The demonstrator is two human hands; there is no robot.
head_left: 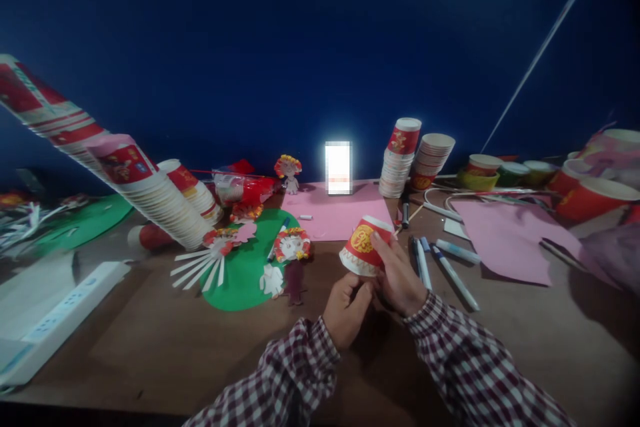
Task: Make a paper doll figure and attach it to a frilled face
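Observation:
A red and white paper cup [354,248] with a gold emblem is held tilted above the brown table, a zigzag line running along its lower white band. My right hand [400,273] wraps the cup's right side, thumb over the red wall. Below the cup, my left hand [346,310] is closed with its fingers curled at the lower edge; the fingertips are partly hidden. Just left of the hands lie a paper lion-like head [291,245], a dark brown paper figure [295,282] and a white paper cutout [271,279], the head on a green sheet [230,290].
Long stacked cups [145,187] lean at left, near a white power strip [65,317]. Upright cup stacks [397,170] stand behind. Several markers [455,277] lie right of my hands. Pink sheets [520,247], cups [600,200] and a bright blurred rectangle [339,167] are farther off.

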